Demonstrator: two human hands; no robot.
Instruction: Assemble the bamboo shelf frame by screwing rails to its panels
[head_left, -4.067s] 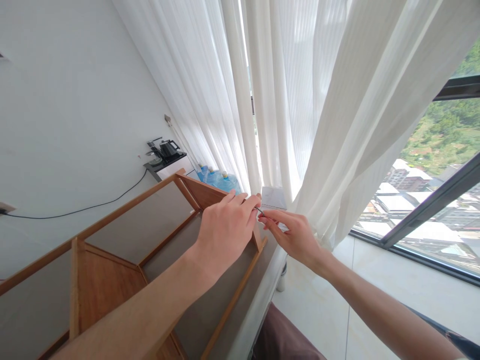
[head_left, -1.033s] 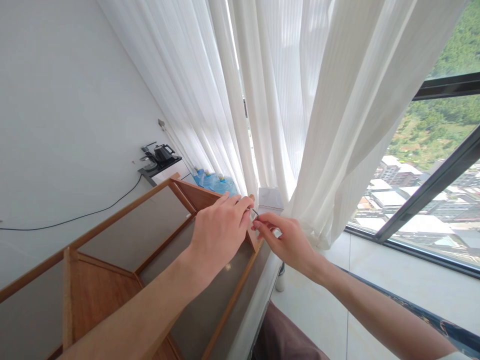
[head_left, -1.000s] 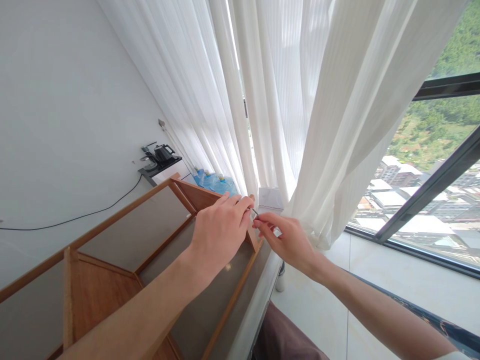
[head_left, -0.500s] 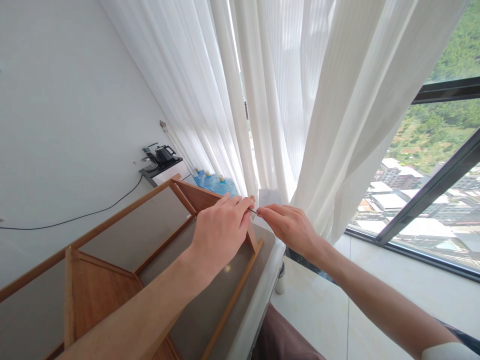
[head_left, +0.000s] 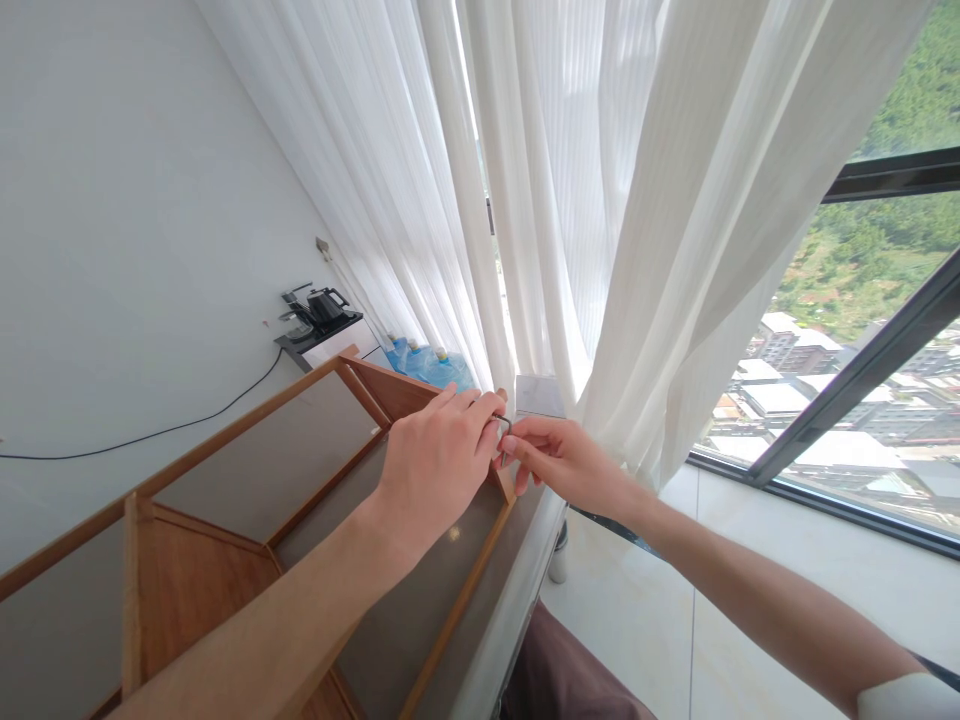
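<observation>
A wooden shelf frame (head_left: 202,560) with brown panels lies on a grey-topped table (head_left: 405,600). My left hand (head_left: 431,465) is closed over the frame's far right corner, its fingers curled round the wood. At that corner, a thin metal hex key (head_left: 508,424) with a bent end sticks out beside my left thumb and forefinger. My right hand (head_left: 570,460) pinches the key's bent arm between thumb and fingers. Where the key's other end seats is hidden behind my left fingers.
White curtains (head_left: 540,200) hang just past the table. Blue water bottles (head_left: 427,365) and a black kettle (head_left: 326,305) on a small cabinet stand at the back left. A black cord (head_left: 187,425) runs along the wall. A large window is at the right.
My right hand has swung slightly down and toward my left hand. The hex key's bent arm now points downward instead of to the right. My left hand stays at the corner.
</observation>
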